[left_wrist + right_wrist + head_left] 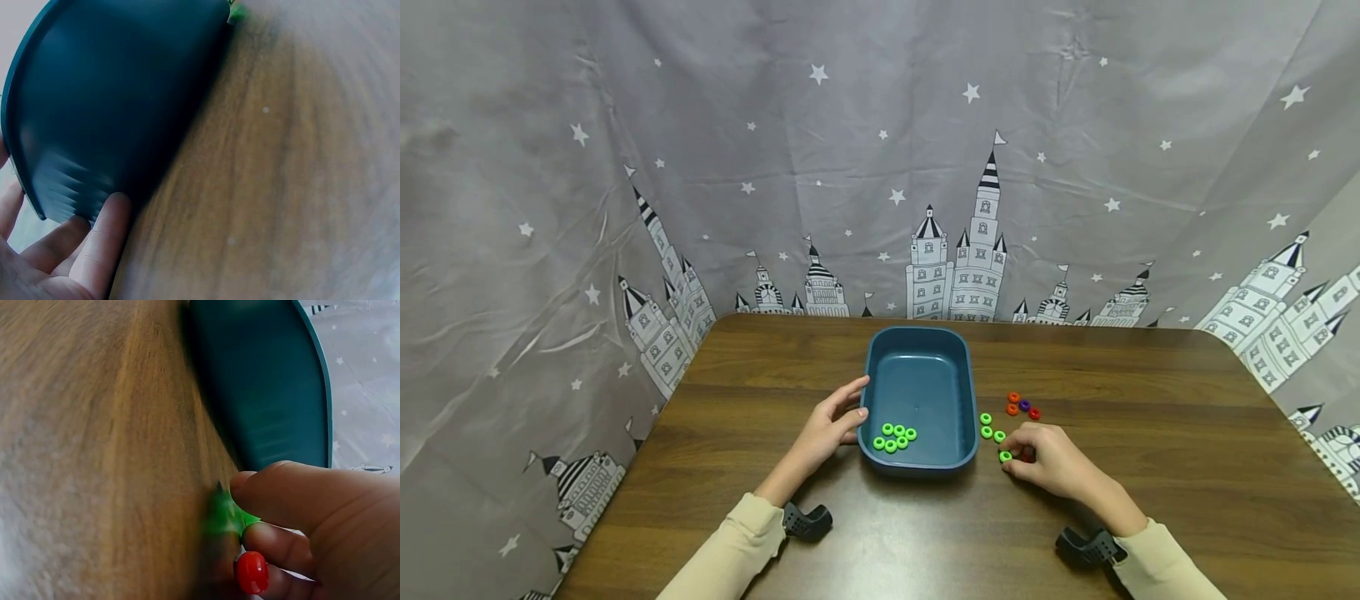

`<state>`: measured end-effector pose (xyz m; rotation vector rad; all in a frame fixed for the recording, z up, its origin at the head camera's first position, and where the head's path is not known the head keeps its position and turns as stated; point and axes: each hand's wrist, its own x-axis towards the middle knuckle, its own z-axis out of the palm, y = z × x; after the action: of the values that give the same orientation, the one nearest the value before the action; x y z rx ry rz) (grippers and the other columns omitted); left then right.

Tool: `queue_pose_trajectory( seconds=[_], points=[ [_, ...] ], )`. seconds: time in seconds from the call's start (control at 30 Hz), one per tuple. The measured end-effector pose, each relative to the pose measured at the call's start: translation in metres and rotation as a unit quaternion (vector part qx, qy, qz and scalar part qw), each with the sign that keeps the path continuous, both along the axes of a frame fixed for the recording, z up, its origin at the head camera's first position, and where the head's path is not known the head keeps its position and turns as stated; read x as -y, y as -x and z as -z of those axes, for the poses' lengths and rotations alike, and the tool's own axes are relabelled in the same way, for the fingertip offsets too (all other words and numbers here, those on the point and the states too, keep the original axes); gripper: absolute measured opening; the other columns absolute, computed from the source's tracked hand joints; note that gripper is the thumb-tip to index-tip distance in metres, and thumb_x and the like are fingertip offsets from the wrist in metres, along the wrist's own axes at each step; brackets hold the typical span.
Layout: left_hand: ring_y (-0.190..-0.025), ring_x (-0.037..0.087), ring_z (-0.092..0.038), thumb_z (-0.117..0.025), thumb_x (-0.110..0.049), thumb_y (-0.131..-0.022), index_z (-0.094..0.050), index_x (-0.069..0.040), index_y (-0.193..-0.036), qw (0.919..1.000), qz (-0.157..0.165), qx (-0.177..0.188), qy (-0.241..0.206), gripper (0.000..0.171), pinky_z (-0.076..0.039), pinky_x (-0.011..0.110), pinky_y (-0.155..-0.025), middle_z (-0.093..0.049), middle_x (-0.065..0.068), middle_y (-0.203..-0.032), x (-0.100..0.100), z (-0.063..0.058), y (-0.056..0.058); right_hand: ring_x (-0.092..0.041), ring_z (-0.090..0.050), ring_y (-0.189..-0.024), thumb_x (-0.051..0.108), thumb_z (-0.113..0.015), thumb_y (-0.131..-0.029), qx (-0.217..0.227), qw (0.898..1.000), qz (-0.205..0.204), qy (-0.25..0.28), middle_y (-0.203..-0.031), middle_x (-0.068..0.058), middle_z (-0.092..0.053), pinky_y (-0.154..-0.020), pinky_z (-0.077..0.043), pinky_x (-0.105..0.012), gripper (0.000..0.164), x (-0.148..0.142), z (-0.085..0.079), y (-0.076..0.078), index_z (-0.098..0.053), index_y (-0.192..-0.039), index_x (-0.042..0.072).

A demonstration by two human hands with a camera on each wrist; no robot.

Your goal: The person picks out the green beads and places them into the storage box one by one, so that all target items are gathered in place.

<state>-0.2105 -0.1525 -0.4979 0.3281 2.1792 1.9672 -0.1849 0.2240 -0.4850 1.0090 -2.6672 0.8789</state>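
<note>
A dark teal plastic tray (917,467) stands on the table, with several small green rings (902,442) in its near left corner. My left hand (829,421) rests against the tray's left side, thumb and forefinger at the rim. In the left wrist view its other fingers (103,244) touch the outer wall. Right of the tray, my right hand (1048,458) pinches a green ring (1005,457) between thumb and forefinger, low over the table. A red ring (252,572) shows close by its curled fingers in the right wrist view, partly hidden from the head view.
Three more green rings (987,432) lie between the tray and the right hand. Beyond that hand lie two orange rings (1012,409), a purple ring (1025,405) and another red ring (1034,413). A grey curtain (850,167) with printed castles hangs behind the wooden table (1150,400).
</note>
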Motion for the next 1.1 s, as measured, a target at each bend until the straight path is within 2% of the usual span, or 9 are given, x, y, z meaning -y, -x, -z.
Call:
queue_pose_trajectory(
  seconds=[0.23,0.47,0.67,0.97,1.1],
  points=[
    [-0.127,0.04,-0.058,-0.055,-0.012,-0.104,-0.039,-0.011,-0.157,1.0,-0.001,-0.002,0.004,0.055,-0.064,0.038,-0.084,-0.045,0.031,-0.152,0.0,-0.002,0.0,0.002,-0.059,-0.07,0.009,-0.083,-0.078,0.003,1.0,0.019,-0.001,-0.076,0.009,-0.069,-0.06,-0.052,-0.019,0.013,-0.001,-0.004,0.002,-0.076,-0.089,0.01],
    [-0.127,0.041,-0.058,-0.055,-0.011,-0.104,-0.039,-0.009,-0.157,1.0,-0.004,-0.003,0.004,0.055,-0.065,0.037,-0.083,-0.045,0.032,-0.151,0.0,-0.003,-0.001,0.002,-0.057,-0.069,0.004,-0.082,-0.077,-0.018,0.999,0.043,0.013,-0.074,0.011,-0.067,-0.058,-0.051,-0.02,0.015,0.001,-0.017,0.005,-0.076,-0.09,0.009],
    [-0.125,0.039,-0.059,-0.055,-0.011,-0.104,-0.039,-0.01,-0.157,1.0,-0.002,0.002,0.0,0.056,-0.065,0.037,-0.083,-0.045,0.032,-0.152,0.0,-0.001,0.0,0.0,-0.057,-0.07,0.002,-0.08,-0.078,-0.041,0.998,0.045,0.031,-0.076,0.012,-0.065,-0.058,-0.051,-0.021,0.016,0.008,-0.027,0.01,-0.077,-0.091,0.01],
    [-0.125,0.039,-0.059,-0.056,-0.012,-0.103,-0.039,-0.01,-0.157,1.0,-0.002,0.006,-0.002,0.056,-0.064,0.036,-0.083,-0.045,0.032,-0.152,0.0,0.001,0.0,-0.001,-0.059,-0.071,0.003,-0.081,-0.079,-0.06,0.996,0.048,0.053,-0.08,0.005,-0.072,-0.06,-0.055,-0.027,0.015,0.028,-0.04,0.018,-0.078,-0.094,0.007],
    [-0.125,0.039,-0.059,-0.056,-0.012,-0.103,-0.039,-0.01,-0.157,1.0,-0.002,0.005,-0.002,0.056,-0.064,0.036,-0.083,-0.045,0.032,-0.152,0.0,0.0,0.0,-0.003,-0.06,-0.069,0.004,-0.081,-0.081,-0.046,0.996,0.047,0.064,-0.082,0.001,-0.072,-0.059,-0.055,-0.026,0.016,0.042,-0.047,0.022,-0.078,-0.097,0.005]
  ],
)
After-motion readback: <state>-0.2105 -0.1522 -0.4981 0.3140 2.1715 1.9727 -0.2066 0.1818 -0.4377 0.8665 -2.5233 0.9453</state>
